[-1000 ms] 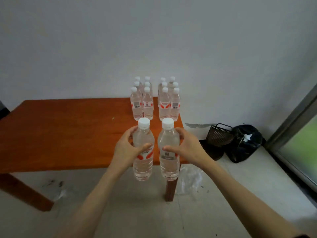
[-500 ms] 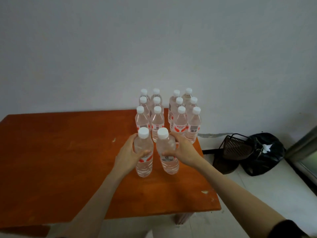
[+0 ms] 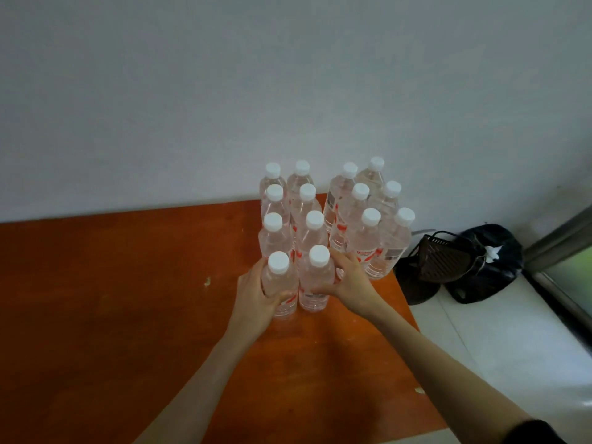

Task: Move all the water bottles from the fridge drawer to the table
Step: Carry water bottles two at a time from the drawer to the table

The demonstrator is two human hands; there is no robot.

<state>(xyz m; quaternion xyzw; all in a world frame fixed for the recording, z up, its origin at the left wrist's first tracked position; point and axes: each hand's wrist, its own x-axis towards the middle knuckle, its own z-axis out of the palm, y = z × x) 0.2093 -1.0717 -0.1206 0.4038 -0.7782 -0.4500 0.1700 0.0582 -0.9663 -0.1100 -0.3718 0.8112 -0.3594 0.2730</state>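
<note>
With one water bottle (image 3: 279,288) gripped in the left hand (image 3: 253,294) and another (image 3: 315,283) in the right hand (image 3: 350,285), both should be set upright on the orange table (image 3: 112,299), just behind the standing rows (image 3: 336,216), before being released.

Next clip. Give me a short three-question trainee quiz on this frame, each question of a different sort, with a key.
1. True or false: the left hand and the right hand each grip one bottle.
2. Multiple choice: the left-hand bottle and the right-hand bottle are A) lying on their sides, B) upright at the near end of the left block of bottles on the table, C) on the floor.
3. Fill in: apart from the two held, ___ capped bottles stand behind them.

Key: 1 true. 2 B. 3 twelve: six in the left block and six in the right block.
</note>
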